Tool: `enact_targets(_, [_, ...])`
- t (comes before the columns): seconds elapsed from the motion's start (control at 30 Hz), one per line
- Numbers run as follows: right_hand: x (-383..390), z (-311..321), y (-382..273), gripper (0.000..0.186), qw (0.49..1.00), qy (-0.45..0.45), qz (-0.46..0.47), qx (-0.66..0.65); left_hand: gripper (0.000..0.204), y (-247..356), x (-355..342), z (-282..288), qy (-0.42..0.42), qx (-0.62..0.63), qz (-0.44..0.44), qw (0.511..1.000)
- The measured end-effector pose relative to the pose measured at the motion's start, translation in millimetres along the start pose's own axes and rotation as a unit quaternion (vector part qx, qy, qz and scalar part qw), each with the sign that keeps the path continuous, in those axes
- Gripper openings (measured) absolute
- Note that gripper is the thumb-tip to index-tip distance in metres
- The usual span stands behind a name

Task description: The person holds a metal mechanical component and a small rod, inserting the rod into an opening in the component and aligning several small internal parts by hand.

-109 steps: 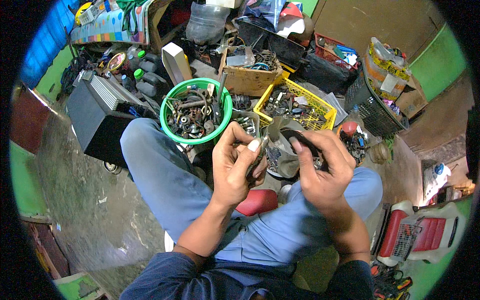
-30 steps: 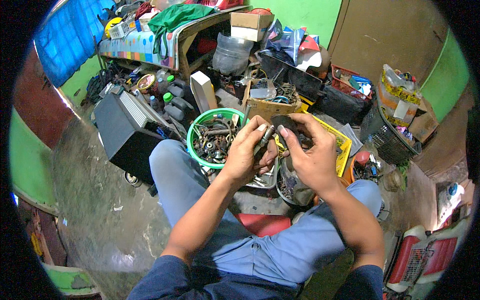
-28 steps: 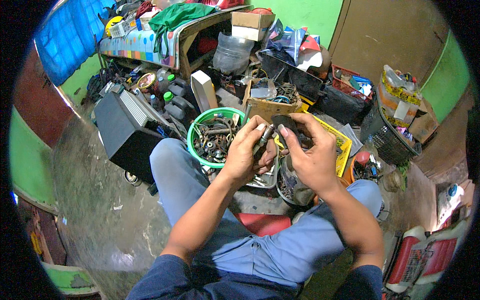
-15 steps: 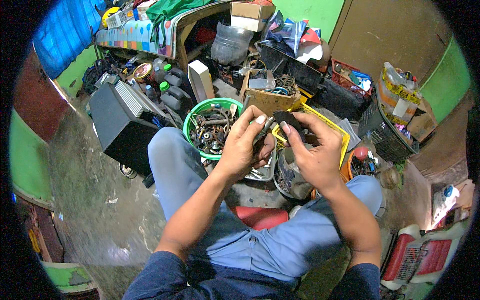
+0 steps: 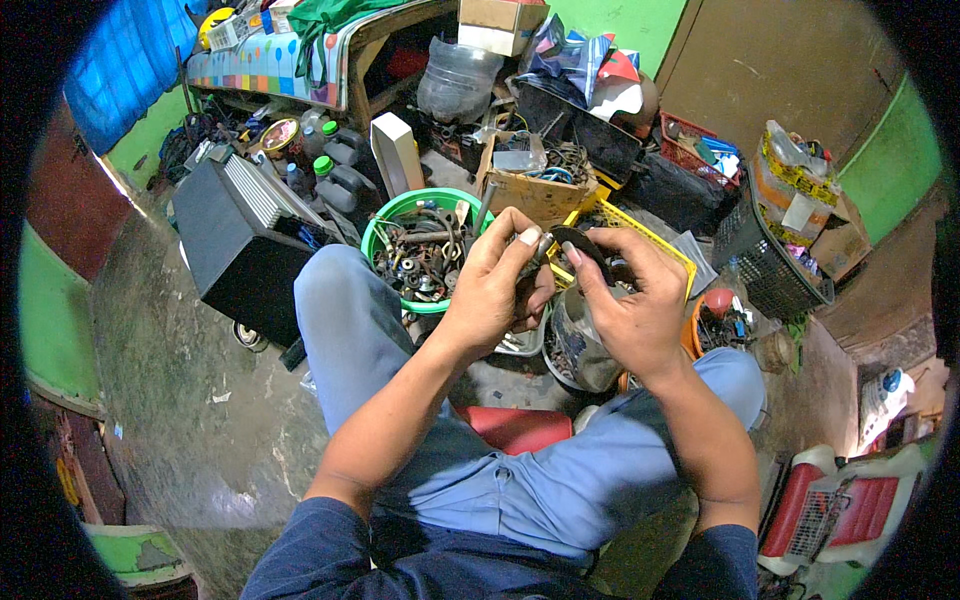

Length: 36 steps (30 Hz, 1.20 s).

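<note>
Between thumb and fingers of my left hand is a slim metal rod with a rounded metal end; my fingers hide much of its length. My right hand pinches a thin black disc by its edge, thumb on the near face. Rod end and disc lie very close together; whether they touch I cannot tell. Both hands are raised above my knees. Below and beyond them stand a green basin of mixed metal parts and a yellow plastic basket.
A black box-shaped case lies left of my knee. Behind the basin are dark bottles with green caps and a cardboard box of wires. At right stands a dark crate. A red object lies between my legs.
The black disc has turned slightly in my right hand and shows a different slant. My left hand keeps hold of the rod. The whole view has shifted a little.
</note>
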State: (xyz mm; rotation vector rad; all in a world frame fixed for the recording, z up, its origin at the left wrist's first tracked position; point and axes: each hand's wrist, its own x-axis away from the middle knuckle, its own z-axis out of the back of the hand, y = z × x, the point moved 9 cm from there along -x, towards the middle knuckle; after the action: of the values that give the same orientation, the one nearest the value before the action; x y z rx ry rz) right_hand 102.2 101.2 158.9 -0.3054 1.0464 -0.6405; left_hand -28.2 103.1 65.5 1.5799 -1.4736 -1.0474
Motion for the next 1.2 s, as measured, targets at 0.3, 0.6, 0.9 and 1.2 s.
enact_targets(0.3, [0.4, -2.0, -10.6, 0.018, 0.996, -0.009, 0.083, 0.032, 0.019, -3.5, -1.5, 0.6, -0.003, -0.012, -0.009, 1.0])
enact_targets(0.6, [9.8, -8.2, -18.7, 0.03, 0.982, -0.029, 0.157, 0.101, 0.02, -10.1, -1.5, -2.8, -0.004, 0.014, -0.03, 0.999])
enact_targets(0.9, [11.9, -8.8, -27.0, 0.031, 0.977, -0.036, 0.179, 0.112, 0.018, -8.4, -4.5, -5.0, 0.0, -0.057, -0.116, 0.992])
enact_targets(1.2, [13.8, -6.7, -25.2, 0.029, 0.977, -0.035, 0.173, 0.122, 0.014, -10.4, 0.4, -8.9, -0.006, -0.042, -0.082, 0.996])
